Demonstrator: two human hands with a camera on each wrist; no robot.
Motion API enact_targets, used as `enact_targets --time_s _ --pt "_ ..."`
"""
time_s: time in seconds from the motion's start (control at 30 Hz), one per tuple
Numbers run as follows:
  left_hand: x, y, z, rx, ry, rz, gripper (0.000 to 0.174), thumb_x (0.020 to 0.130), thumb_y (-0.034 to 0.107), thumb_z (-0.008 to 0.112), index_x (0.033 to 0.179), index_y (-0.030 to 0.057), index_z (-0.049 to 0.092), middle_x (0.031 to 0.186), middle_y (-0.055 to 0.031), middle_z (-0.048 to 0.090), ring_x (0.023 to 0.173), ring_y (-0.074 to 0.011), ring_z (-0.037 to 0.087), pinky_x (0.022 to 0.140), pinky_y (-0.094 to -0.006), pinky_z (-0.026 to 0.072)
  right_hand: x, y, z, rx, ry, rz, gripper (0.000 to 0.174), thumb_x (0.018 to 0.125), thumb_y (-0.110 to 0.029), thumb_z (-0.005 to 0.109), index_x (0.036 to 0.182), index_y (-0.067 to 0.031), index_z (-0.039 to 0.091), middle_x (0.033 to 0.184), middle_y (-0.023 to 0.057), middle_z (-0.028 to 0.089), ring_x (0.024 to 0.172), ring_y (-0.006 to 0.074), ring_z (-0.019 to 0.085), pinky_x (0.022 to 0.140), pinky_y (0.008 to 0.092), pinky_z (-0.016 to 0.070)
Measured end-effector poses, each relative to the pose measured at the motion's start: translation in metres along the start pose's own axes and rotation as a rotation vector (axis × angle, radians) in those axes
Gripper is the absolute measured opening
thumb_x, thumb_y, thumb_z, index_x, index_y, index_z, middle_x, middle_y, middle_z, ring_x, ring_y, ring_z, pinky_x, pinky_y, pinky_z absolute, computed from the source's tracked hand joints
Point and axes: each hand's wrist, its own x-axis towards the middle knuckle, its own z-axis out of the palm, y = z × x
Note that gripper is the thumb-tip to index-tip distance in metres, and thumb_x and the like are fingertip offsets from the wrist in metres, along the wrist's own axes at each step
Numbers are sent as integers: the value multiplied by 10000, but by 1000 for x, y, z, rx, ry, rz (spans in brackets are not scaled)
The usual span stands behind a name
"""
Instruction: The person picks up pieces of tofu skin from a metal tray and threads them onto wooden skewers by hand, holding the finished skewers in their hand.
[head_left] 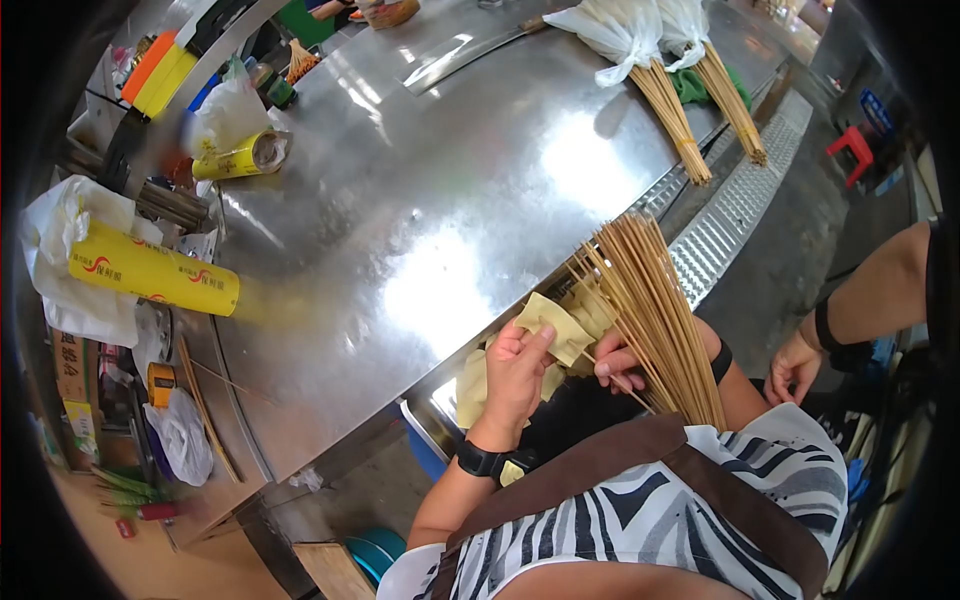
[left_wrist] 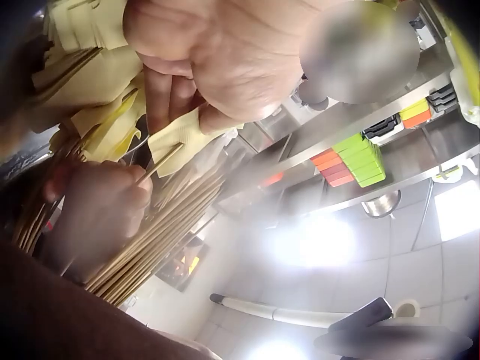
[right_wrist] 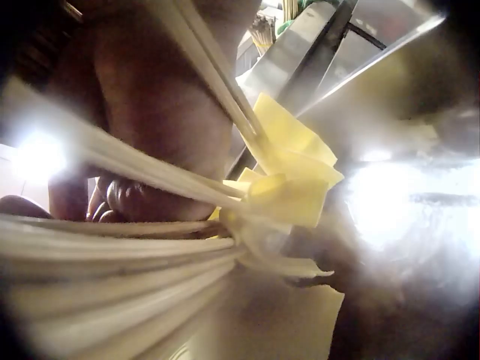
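The left hand (head_left: 516,378) pinches a pale yellow sheet (head_left: 553,322) between thumb and fingers; in the left wrist view the same sheet (left_wrist: 180,146) has a thin stick through or against it. The right hand (head_left: 618,362) holds that stick (head_left: 628,390) by its shaft, its fingers curled. A large bundle of bare sticks (head_left: 665,320) leans beside the right hand, against the apron. More yellow sheets (head_left: 472,390) lie under and around the left hand. In the right wrist view, sticks in the foreground partly hide the right hand (right_wrist: 161,112) and folded yellow sheets (right_wrist: 292,169).
A steel table (head_left: 400,230) stretches ahead. Yellow film rolls (head_left: 160,270) and plastic bags lie along its left side. Bagged stick bundles (head_left: 670,115) rest at the far right edge, near a long blade (head_left: 470,60). Another person's arm (head_left: 865,285) is at the right.
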Motion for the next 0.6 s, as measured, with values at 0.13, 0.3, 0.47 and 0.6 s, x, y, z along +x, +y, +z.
enact_targets --time_s 0.13,0.3,0.47,0.6 --pt "-2 -1 0 10 -37 -5 247 917 57 581 1156 10 540 983 -58 649 870 -106 618 754 -245 495 -7 0 8 38 110 -31 152 862 -96 669 808 44 649 594 50 590 512 102 550 585 253 500" --pt "-3 -7 2 96 -64 -9 274 898 57 614 1159 21 539 971 -46 657 803 -63 598 660 -191 454 -14 9 6 48 122 -43 168 861 -109 669 786 39 643 567 40 567 500 109 541 605 272 506" --pt "-10 -4 23 105 -17 -27 294 891 50 618 1171 16 535 982 -45 665 774 -46 588 620 -176 431 -18 15 2 64 47 -121 188 873 -116 645 764 36 627 555 36 552 500 117 537 620 288 513" --pt "-20 -7 31 108 -32 -26 309 891 38 612 1188 15 528 1011 -64 664 789 -66 604 628 -187 448 -26 24 1 104 44 -97 193 864 -103 652 730 31 613 544 33 540 505 121 542 625 301 518"
